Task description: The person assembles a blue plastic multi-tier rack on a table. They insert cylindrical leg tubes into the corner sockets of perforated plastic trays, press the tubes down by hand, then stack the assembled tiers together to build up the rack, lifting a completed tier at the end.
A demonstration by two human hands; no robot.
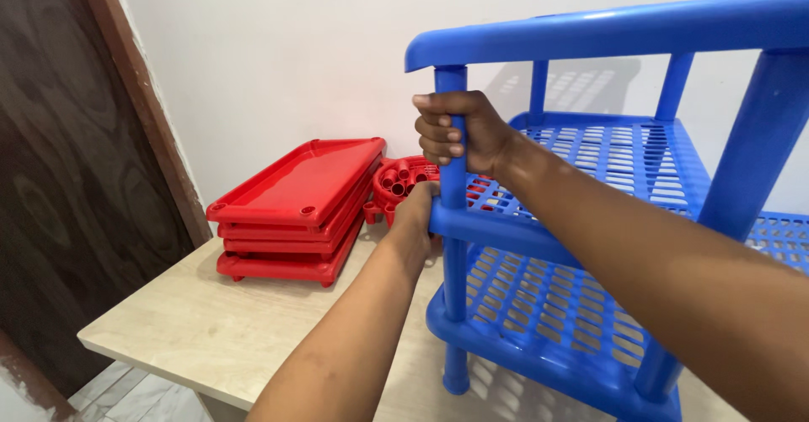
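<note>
A blue plastic rack (590, 161) with slatted shelves stands on a light wooden table (211, 321). My right hand (455, 131) is wrapped around its front left post, just under the top shelf. My left hand (417, 211) grips the corner of the middle shelf, where the same post meets it. Lower shelves show beneath my arms.
A stack of red plastic shelf trays (295, 207) lies at the back left of the table. Behind my left hand sits a cluster of red tube pieces (400, 177). A dark wooden door (67, 177) stands at left, a white wall behind.
</note>
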